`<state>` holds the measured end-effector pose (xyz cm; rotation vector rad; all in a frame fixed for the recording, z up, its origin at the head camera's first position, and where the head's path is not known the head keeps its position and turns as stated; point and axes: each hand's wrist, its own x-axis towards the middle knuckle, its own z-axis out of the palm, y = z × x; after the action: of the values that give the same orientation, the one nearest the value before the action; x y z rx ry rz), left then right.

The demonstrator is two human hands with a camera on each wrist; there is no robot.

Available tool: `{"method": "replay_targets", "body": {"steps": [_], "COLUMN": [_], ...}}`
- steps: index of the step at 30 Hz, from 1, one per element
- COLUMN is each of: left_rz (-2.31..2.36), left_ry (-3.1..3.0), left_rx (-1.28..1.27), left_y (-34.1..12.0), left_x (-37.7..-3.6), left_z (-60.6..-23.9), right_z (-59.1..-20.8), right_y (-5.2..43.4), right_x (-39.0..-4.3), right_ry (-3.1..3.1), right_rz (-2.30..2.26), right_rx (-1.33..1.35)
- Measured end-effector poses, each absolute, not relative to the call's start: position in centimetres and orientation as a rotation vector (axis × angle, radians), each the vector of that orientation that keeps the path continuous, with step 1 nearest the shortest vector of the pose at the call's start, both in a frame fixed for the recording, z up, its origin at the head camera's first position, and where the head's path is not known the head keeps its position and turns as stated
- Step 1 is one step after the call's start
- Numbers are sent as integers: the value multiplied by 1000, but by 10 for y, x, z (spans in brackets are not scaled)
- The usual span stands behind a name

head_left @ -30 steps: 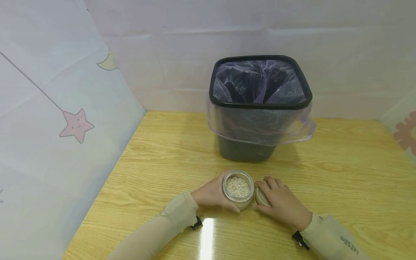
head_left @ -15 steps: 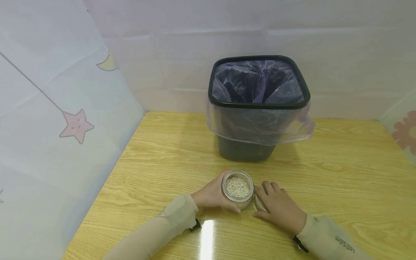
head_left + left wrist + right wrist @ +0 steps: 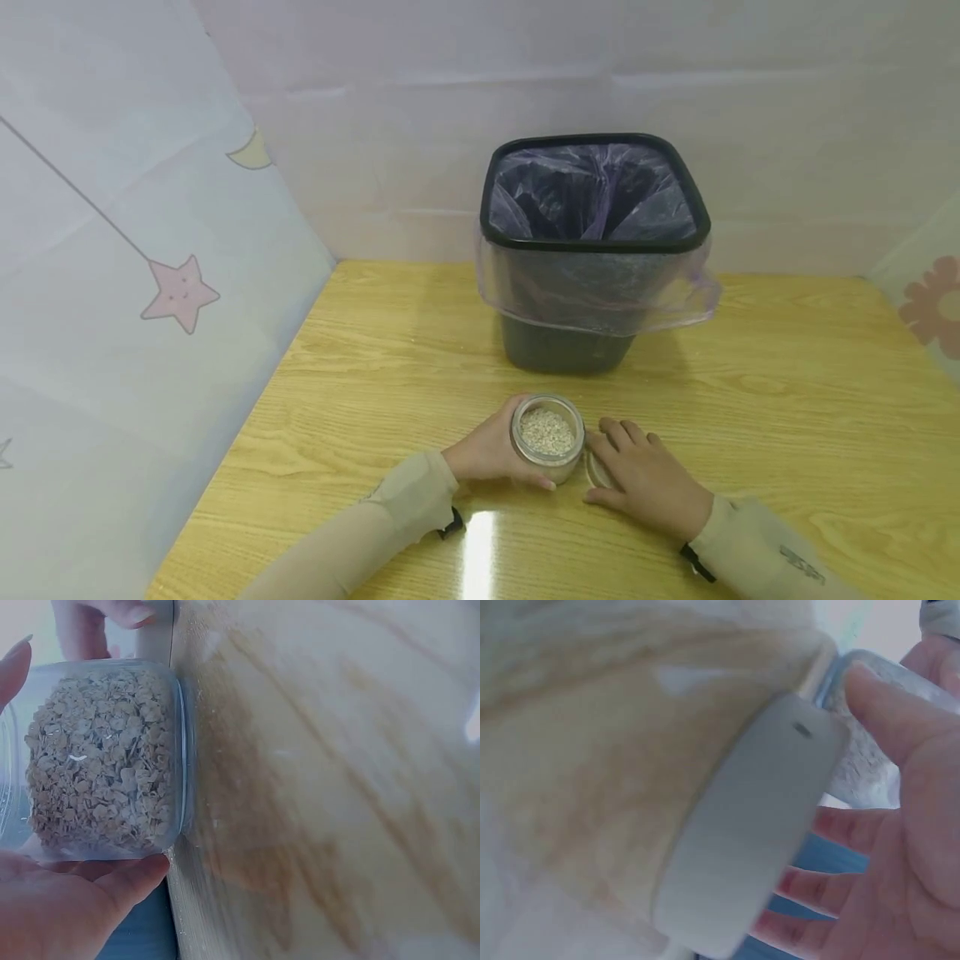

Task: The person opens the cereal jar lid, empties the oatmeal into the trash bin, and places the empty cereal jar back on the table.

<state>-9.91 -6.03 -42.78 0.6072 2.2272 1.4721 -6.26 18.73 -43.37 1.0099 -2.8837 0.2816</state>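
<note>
The left hand [image 3: 487,450] wraps around a small clear glass jar of pale oat flakes [image 3: 548,437], open-topped, standing near the front of the light wooden surface [image 3: 787,417]. Just right of it, the right hand [image 3: 645,479] lies over a round beige lid [image 3: 597,468], fingers curled about its rim, lid edge touching the surface. A black square bin lined with a translucent purple bag [image 3: 592,250] stands farther back. Keep the jar upright and firmly braced; let the lid settle flat before releasing it.

On the table [image 3: 360,367], the jar [image 3: 548,437] stands before the bin [image 3: 592,250], lid [image 3: 597,471] just right.
</note>
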Motion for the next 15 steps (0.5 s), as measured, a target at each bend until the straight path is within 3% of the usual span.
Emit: {"method": "replay_targets", "body": {"steps": [15], "left_rz": [1496], "left_ry": [2208], "left_rx": [623], "left_y": [-60], "left_x": [-100], "left_z": [-429], "right_z": [-408], "right_y": [191], "right_x": [-69], "right_ry": [-2697], "right_rz": [427], "right_rx": [934]}}
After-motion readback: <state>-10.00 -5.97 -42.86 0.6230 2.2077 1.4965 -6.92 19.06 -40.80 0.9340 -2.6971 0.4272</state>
